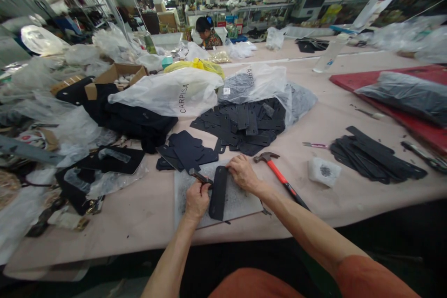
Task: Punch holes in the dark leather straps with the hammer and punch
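A black strip-shaped piece (218, 193) with rounded ends lies on a pale speckled board (249, 202) at the table's front. My left hand (197, 199) is closed around a dark metal punch (201, 177), held tilted beside the strip's left edge. At the strip's upper right end, the fingers of my right hand (243, 173) are bent together on its edge. Just right of that hand lies a claw hammer (279, 174) with a red and black handle, touched by neither hand. My fingers hide part of the punch and the strip's top corner.
Loose black pieces (185, 149) lie beyond the board, with a larger heap (247, 123) spilling from a plastic bag (300, 98). To the right are thread snips (314, 145), a small white container (324, 172) and stacked strips (373, 158). A person (209, 35) sits across the table.
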Tool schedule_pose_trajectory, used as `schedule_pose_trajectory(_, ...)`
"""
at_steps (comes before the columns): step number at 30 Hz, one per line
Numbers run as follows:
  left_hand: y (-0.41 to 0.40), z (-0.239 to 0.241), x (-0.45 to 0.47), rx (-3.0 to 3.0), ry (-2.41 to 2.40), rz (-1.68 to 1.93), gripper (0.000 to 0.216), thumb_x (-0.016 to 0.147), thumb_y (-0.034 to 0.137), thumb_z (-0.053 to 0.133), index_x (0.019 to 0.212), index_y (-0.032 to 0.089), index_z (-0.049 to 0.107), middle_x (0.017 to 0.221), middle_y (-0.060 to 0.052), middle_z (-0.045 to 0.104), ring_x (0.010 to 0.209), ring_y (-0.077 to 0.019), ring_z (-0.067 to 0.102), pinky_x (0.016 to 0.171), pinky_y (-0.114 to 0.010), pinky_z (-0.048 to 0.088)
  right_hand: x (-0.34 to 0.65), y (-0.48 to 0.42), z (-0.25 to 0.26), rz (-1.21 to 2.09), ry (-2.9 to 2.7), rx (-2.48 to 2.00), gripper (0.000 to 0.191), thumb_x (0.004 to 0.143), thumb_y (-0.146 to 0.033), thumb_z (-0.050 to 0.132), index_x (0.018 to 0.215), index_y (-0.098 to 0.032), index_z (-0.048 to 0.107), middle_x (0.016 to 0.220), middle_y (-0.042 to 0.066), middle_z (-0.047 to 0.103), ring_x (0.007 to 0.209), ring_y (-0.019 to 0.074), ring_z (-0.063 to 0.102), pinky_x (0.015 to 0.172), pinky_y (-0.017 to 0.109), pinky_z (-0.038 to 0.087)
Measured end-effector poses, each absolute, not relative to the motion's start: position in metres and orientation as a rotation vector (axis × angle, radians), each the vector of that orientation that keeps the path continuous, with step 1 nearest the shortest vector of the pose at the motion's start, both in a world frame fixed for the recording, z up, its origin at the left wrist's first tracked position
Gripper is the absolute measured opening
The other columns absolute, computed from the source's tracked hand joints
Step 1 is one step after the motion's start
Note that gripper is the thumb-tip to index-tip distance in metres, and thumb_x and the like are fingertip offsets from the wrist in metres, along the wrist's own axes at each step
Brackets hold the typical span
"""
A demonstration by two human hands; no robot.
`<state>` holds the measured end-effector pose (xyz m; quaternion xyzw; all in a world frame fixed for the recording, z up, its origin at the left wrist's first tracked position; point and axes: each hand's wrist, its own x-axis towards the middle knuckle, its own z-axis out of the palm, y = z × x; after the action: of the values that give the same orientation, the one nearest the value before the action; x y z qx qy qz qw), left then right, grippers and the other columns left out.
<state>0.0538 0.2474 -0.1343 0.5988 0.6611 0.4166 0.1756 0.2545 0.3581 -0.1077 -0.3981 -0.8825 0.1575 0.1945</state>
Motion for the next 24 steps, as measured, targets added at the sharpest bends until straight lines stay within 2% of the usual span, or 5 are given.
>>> schedule_pose_trajectory(5, 0.247, -0.135, 0.053, 1.712, 1.883, 1.192, 0.022, 0.089, 0.022, 0.049, 0.102, 0.017, 0.066, 0.095, -0.007, 0.074, 0.086, -0.0209, 0.071, 0.079, -0.031, 0.056, 0.292, 0.366, -0.099, 0.070, -2.522, -0.839, 0.027, 0.085, -0.006, 0.045, 0.094, -0.020, 0.066, 0.103, 0.006, 0.066, 0.105, 0.0206, 0.051, 0.111, 0.047, 0.020)
schedule_pose_trajectory(9, 0.248, -0.136, 0.052, 1.720, 1.887, 1.178, 0.021, 0.089, 0.022, 0.050, 0.101, 0.018, 0.067, 0.095, -0.007, 0.074, 0.085, -0.0210, 0.071, 0.079, -0.032, 0.056, 0.330, 0.364, -0.080, -0.116, -2.478, -0.871, 0.020, 0.084, -0.008, 0.047, 0.092, -0.018, 0.062, 0.106, 0.008, 0.066, 0.108, 0.0220, 0.052, 0.108, 0.048, 0.025)
schedule_pose_trajectory(20, 0.248, -0.138, 0.053, 1.718, 1.877, 1.220, 0.022, 0.088, 0.021, 0.050, 0.102, 0.018, 0.066, 0.095, -0.006, 0.074, 0.086, -0.0207, 0.071, 0.079, -0.032, 0.057, 0.348, 0.316, -0.064, -0.204, -2.217, -1.053, 0.015, 0.075, -0.007, 0.055, 0.083, -0.019, 0.056, 0.089, 0.006, 0.066, 0.087, 0.0204, 0.059, 0.096, 0.044, 0.039)
schedule_pose_trajectory(24, 0.248, -0.139, 0.053, 1.707, 1.885, 1.216, 0.022, 0.088, 0.023, 0.050, 0.102, 0.018, 0.066, 0.096, -0.007, 0.074, 0.087, -0.0212, 0.071, 0.080, -0.032, 0.057, 0.333, 0.292, -0.063, -0.076, -2.224, -1.041, 0.015, 0.077, -0.006, 0.053, 0.082, -0.020, 0.055, 0.092, 0.005, 0.065, 0.091, 0.0200, 0.058, 0.099, 0.044, 0.038)
